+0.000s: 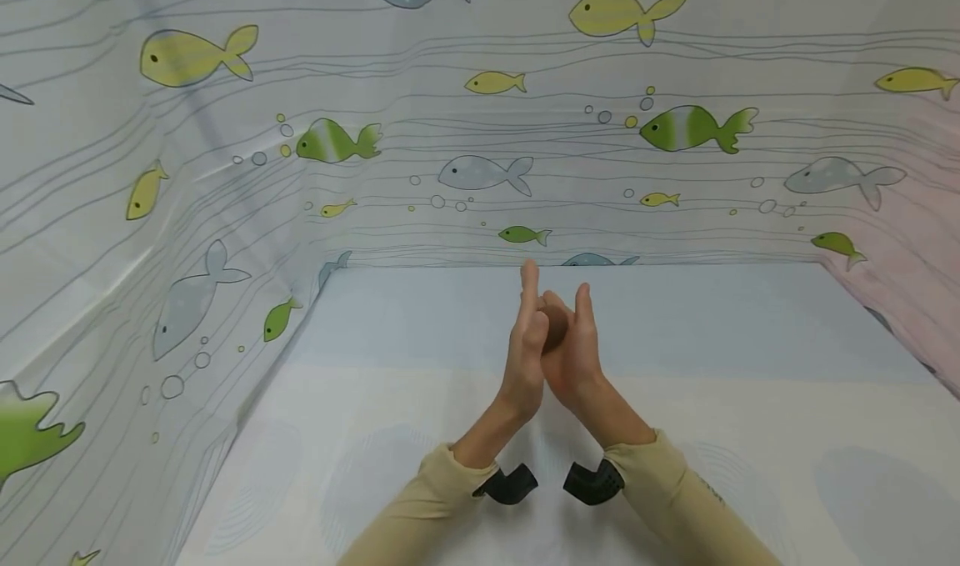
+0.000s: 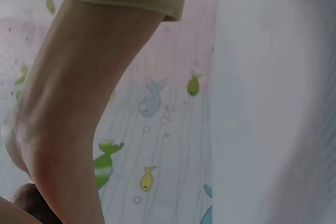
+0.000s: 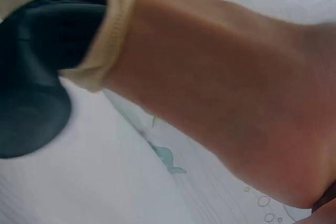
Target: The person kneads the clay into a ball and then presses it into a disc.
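Note:
A brown, roundish lump [image 1: 555, 328] sits between the two palms in the head view; what it is made of I cannot tell. On its left, my left hand [image 1: 525, 353] stands upright with fingers pointing away, its palm against the lump. My right hand [image 1: 581, 353] faces it from the other side, fingers extended. The palms partly hide the lump. In the left wrist view a forearm fills the left side, with the dark lump [image 2: 34, 203] at the lower corner. Only a sliver of the lump [image 3: 325, 199] shows in the right wrist view, beside the heel of a hand.
Both hands are above a white and pale blue table surface [image 1: 712, 324]. A fish-printed cloth [image 1: 480, 124] hangs behind it and along the sides. Black curved devices [image 1: 512, 484] stick out at both wrists from beige sleeves [image 1: 420, 508].

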A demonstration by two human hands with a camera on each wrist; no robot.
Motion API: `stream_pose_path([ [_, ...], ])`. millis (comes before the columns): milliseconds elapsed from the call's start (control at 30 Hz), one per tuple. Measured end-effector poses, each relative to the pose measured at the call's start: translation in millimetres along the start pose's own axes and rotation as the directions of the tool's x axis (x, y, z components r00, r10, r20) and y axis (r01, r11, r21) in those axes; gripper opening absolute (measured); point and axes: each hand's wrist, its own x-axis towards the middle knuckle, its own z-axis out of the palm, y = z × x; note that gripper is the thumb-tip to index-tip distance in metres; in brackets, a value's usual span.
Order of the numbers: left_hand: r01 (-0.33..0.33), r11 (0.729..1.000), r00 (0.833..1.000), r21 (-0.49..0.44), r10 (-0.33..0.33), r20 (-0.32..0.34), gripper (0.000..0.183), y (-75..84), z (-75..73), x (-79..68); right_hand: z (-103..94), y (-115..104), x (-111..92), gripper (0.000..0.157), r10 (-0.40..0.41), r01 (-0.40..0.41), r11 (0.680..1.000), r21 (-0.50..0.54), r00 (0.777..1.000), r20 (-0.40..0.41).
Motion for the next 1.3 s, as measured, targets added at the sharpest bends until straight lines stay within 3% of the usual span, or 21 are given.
stream_pose_path([
  [100,-0.016,1.000,0.999,0.002,0.016,0.040,0.087,1.9,6.0,-5.0,-3.9,-6,1,0.073,0.030,-0.030,0.999,0.011,0.998,-0.048],
  [333,-0.039,0.999,0.997,0.026,0.037,0.070,0.085,-1.8,16.6,-9.5,-10.4,-18,6,0.081,0.075,-0.083,0.993,-0.090,0.994,-0.081],
  [500,0.051,0.999,0.997,-0.020,-0.050,0.062,0.081,-11.2,19.1,-14.6,-10.6,-19,7,0.080,0.049,-0.067,0.992,-0.104,0.984,-0.172],
  [633,0.130,0.981,0.991,-0.142,-0.126,0.033,0.075,-17.7,18.4,-14.0,-8.3,-13,6,0.079,-0.047,-0.004,0.970,-0.243,0.978,-0.204],
  [700,0.166,0.958,0.986,-0.232,-0.166,0.017,0.073,-19.5,16.5,-11.1,-6.5,-8,3,0.077,-0.104,0.043,0.943,-0.331,0.980,-0.168],
  [800,0.234,0.901,0.969,-0.366,-0.249,0.007,0.075,-19.7,11.3,-4.7,-4.8,1,-1,0.075,-0.180,0.133,0.901,-0.412,0.981,-0.077],
  [933,0.316,0.834,0.930,-0.453,-0.367,-0.028,0.077,-18.4,1.2,7.0,-2.4,12,-7,0.081,-0.215,0.209,0.866,-0.453,0.976,0.041],
  [1000,0.329,0.817,0.913,-0.474,-0.403,-0.060,0.077,-18.4,-3.7,12.5,-0.3,17,-10,0.085,-0.206,0.221,0.857,-0.466,0.975,0.084],
  [1133,0.320,0.807,0.901,-0.496,-0.422,-0.104,0.077,-19.8,-9.6,20.4,4.7,22,-16,0.084,-0.174,0.208,0.851,-0.483,0.978,0.115],
  [1300,0.270,0.834,0.921,-0.481,-0.369,-0.124,0.076,-18.1,-12.0,27.0,9.1,21,-18,0.083,-0.146,0.183,0.866,-0.465,0.983,0.114],
])
